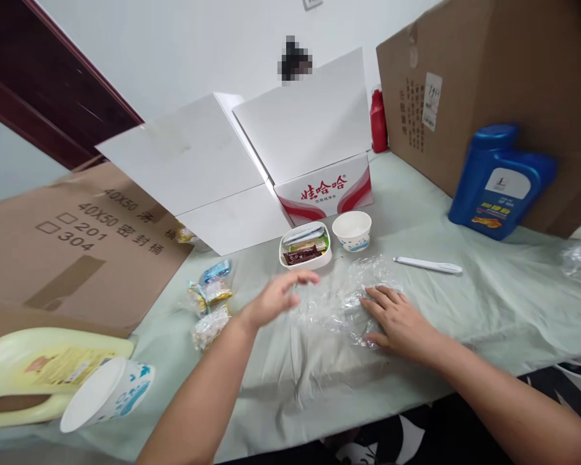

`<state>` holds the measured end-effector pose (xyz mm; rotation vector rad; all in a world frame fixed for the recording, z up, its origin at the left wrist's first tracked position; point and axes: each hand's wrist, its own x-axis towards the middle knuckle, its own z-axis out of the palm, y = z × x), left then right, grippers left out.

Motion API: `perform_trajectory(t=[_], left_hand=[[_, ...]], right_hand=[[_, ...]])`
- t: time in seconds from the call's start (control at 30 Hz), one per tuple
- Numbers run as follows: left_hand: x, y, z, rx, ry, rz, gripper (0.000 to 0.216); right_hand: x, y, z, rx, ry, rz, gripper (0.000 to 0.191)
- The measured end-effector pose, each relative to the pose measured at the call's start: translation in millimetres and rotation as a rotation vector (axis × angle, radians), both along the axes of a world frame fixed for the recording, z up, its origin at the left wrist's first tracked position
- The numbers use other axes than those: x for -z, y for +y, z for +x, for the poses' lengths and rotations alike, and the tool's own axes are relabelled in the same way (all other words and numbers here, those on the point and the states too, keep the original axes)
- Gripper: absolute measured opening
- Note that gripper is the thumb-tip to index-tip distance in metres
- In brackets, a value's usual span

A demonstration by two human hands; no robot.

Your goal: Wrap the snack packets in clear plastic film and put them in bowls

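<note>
A crumpled sheet of clear plastic wrap (pixel 341 303) lies on the cloth in front of me. My right hand (pixel 392 320) rests on its right part, palm down with the fingers spread. Just off the sheet's left side, my left hand (pixel 277 298) is held in the air, fingers apart and nothing in them. Beyond that hand stands a white tray (pixel 319 263) with several wrapped snacks in it. Right beside the tray is a white paper bowl (pixel 352 234). A white utility knife (pixel 428 265) lies to the right of the plastic.
Several small snack packets (pixel 213 294) lie on the left. Nearer are a tipped paper bowl (pixel 109 394) and a yellow jug (pixel 58 368). White boxes (pixel 319 194) and brown cartons (pixel 87 252) (pixel 440 97) edge the table. A blue bottle (pixel 501 187) and a red bottle (pixel 378 123) stand right.
</note>
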<state>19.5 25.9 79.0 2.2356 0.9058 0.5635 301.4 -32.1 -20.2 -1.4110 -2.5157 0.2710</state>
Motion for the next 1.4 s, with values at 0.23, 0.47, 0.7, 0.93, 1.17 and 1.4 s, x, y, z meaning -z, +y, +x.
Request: perform_trajectory(t=[0.23,0.47,0.7,0.93,1.17,1.4], left_hand=[[38.9,-77,-3,-0.091,0.38,-0.121,0.02],[61.7,-83,-40,-0.25,-0.05,-0.48,0.019],[65.6,-87,-43,-0.299,-0.145,-0.61,0.029],[64.3,-85,-32,-0.362,-0.108,-0.588,0.027],[85.6,-69,-23,-0.661,-0.269,-0.281,0.023],[94.0,-70,-16,-0.681,0.113,-0.089,0.004]], right_hand=[[-9.5,4,18,-0.088,0.057,-0.074,0.064],[-16.3,12,63,-0.355,0.089,-0.237,0.09],[-17.4,-2,69,-0.34,0.324,-0.258,0.021],[-15.6,-5,69,-0.003,0.714,-0.54,0.028],[-8.6,3,47,0.252,0.793,-0.268,0.033],[-3.3,12,29,0.371,0.21,-0.111,0.025]])
